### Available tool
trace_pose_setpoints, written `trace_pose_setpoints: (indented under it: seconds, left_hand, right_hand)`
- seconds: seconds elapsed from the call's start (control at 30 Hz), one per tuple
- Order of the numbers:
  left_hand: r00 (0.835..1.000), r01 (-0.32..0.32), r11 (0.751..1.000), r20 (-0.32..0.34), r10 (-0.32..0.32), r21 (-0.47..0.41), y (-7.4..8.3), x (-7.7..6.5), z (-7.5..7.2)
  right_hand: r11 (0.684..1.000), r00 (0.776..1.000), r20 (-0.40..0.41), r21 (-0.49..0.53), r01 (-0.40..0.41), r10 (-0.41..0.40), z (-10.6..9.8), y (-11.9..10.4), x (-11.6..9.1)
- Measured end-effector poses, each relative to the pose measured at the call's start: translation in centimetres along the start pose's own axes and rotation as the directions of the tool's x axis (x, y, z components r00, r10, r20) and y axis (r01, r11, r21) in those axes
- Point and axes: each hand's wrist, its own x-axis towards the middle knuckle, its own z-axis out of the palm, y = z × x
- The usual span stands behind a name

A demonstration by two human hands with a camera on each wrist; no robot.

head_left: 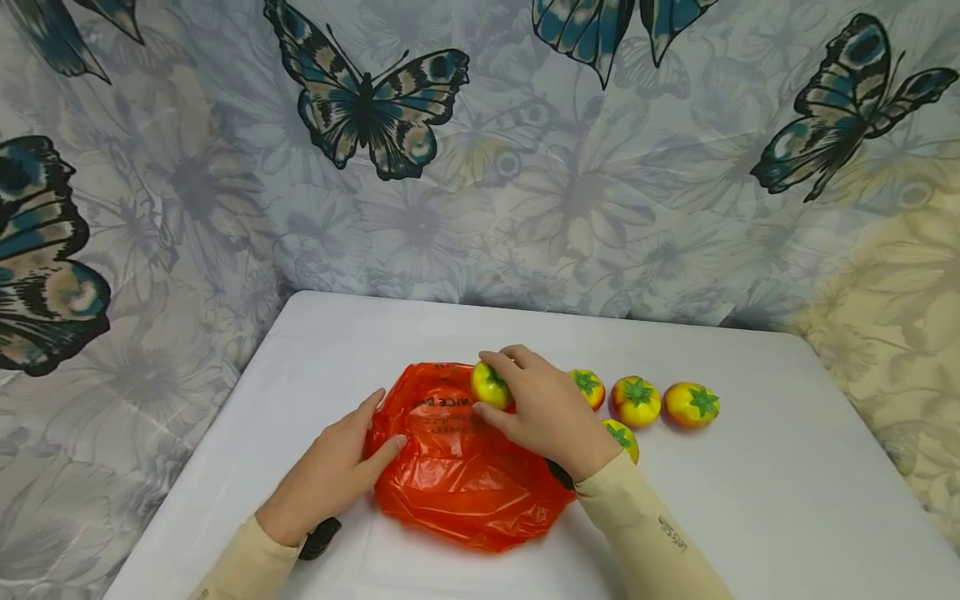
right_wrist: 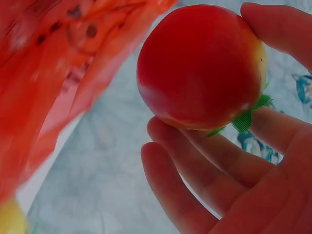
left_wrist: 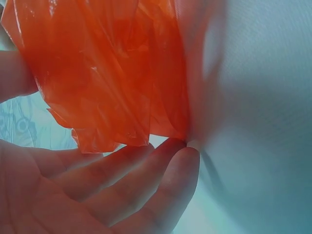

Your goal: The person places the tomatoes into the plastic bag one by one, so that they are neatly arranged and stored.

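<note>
My right hand (head_left: 536,404) pinches a shiny red-and-yellow artificial tomato (right_wrist: 200,68) with a green leafy cap between thumb and fingertips. In the head view this tomato (head_left: 489,385) is over the upper right part of a red plastic bag (head_left: 472,475), which bears dark print. My left hand (head_left: 337,467) is at the bag's left side, thumb over its edge and fingers along the outside. In the left wrist view, the fingers (left_wrist: 141,190) stretch loosely beneath the hanging edge of the bag (left_wrist: 107,73). The inside of the bag is hidden.
Several similar tomatoes lie on the white table (head_left: 780,500) right of the bag: one at the far right (head_left: 692,406), one beside it (head_left: 635,402), others partly behind my right hand and wrist (head_left: 588,388) (head_left: 622,437). A butterfly-patterned cloth (head_left: 585,192) stands behind the table.
</note>
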Motion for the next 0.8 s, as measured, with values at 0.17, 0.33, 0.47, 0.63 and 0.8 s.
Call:
trace_pose_setpoints:
  seconds: [0.17,0.33,0.47,0.63,0.8]
  left_hand:
    - [1.000,0.005,1.000,-0.001,-0.005,-0.011,-0.1,0.3,0.5]
    - [1.000,0.000,1.000,0.004,0.000,-0.020,-0.1,0.5,0.7]
    - [1.000,0.002,1.000,0.001,-0.001,-0.022,0.0,0.5,0.6]
    - [1.000,0.004,1.000,0.000,-0.004,-0.020,-0.2,0.4,0.4]
    - [1.000,0.011,1.000,0.000,-0.011,-0.012,-0.5,0.3,0.3]
  right_hand:
    - [1.000,0.999,0.049,0.019,0.012,-0.013,1.2,-1.1,1.2]
    - [0.999,0.996,0.075,0.028,0.044,-0.046,2.3,-2.1,1.9]
    - [0.997,0.993,0.092,0.010,0.073,-0.073,3.3,-2.6,2.4]
    - [0.998,0.987,0.147,0.005,0.068,-0.068,4.5,-3.2,2.7]
    - [0.997,0.981,0.174,0.003,0.082,-0.081,5.3,-3.7,2.9]
